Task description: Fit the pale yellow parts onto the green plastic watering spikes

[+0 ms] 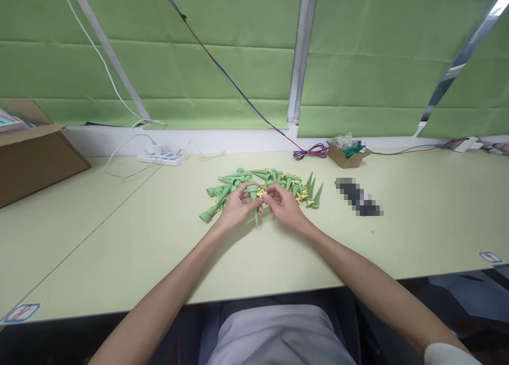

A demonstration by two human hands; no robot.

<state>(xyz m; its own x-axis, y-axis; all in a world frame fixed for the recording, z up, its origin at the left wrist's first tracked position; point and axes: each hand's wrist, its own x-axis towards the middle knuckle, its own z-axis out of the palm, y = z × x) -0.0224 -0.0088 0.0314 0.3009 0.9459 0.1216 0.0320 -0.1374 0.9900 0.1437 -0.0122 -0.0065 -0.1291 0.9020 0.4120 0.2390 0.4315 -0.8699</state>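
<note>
Green spike is gripped point-down by the left hand, seemingly for steadiness, a yellow piece pinched by the right hand.

Dark item, 3 o'clock: blurred out, unreadable. Cardboard box, 9 o'clock: cropped. Yellow piece, centre: partly hidden.

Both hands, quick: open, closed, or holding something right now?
Left hand: closed, holding a green spike, tip pointing down.
Right hand: fingertips pinched at a small yellow piece beside the spike; whether it's attached can't be told.
</note>
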